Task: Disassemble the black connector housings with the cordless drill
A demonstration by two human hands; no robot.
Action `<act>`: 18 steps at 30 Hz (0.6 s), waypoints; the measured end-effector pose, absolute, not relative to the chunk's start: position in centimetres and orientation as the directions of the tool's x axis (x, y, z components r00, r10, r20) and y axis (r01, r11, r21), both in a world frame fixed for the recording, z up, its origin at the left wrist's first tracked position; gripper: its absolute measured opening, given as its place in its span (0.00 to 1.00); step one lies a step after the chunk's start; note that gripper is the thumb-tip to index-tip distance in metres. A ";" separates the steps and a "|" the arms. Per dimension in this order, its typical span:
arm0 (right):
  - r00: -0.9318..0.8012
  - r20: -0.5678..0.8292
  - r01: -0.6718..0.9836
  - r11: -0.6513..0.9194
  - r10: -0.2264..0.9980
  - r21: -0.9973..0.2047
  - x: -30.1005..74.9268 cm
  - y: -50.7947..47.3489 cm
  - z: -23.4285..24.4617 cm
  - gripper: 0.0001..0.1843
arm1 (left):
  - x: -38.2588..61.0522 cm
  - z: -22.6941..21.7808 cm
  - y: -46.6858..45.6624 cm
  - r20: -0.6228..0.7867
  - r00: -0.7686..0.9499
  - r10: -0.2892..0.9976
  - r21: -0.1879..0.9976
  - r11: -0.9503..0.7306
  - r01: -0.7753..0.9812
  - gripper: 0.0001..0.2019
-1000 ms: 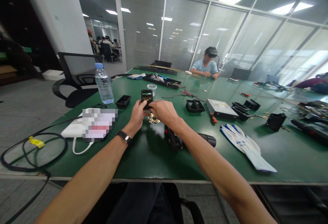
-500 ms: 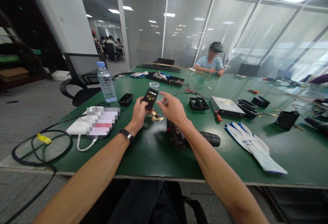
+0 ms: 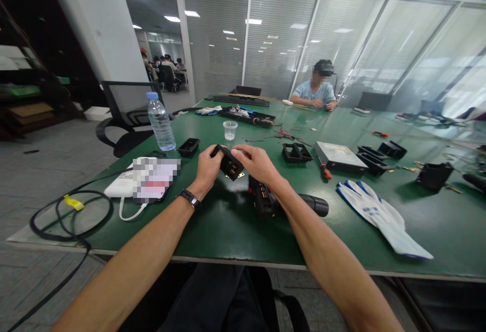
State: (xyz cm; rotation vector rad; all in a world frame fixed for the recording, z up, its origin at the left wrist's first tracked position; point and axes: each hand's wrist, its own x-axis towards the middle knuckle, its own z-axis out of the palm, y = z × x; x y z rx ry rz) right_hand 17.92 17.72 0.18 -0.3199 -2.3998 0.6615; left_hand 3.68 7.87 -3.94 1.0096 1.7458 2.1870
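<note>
Both my hands hold a small black plastic housing (image 3: 229, 162) above the green table (image 3: 228, 220). My left hand (image 3: 207, 168) grips its left end, fingers curled round it. From the right, my right hand (image 3: 257, 162) closes over its top and right end. The housing is tilted, dark side up. A few small brass pieces (image 3: 240, 174) peek out on the table just under it. A black power screwdriver (image 3: 281, 203) lies on the table under my right wrist.
A water bottle (image 3: 161, 122), a small black tray (image 3: 189, 146) and a clear plastic cup (image 3: 230, 130) stand beyond my hands. White items (image 3: 125, 186) and a black cable loop (image 3: 72, 215) lie left. Black frames (image 3: 296, 153), a metal box (image 3: 337, 154) and white gloves (image 3: 379, 215) lie right. A person sits at the far end.
The housing was upright in my left hand with brass parts showing; my right hand, briefly off it, has come back and both hands have turned it over and lowered it.
</note>
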 end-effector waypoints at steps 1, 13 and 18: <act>-0.787 0.495 0.060 0.844 0.368 -0.533 17.9 17.4 0.2 0.25 | 3.5 -4.0 7.9 0.397 -0.774 0.493 0.911 -0.313 0.268 0.07; -0.780 0.435 0.108 0.782 0.449 -0.614 16.5 17.2 -1.1 0.28 | 3.7 -4.0 8.5 0.275 -0.765 0.582 0.868 -0.493 -0.063 0.17; -0.754 0.427 0.069 0.706 0.500 -0.705 16.1 17.8 -1.8 0.31 | 4.4 -4.3 8.3 0.312 -0.641 0.702 0.879 -0.469 -0.085 0.14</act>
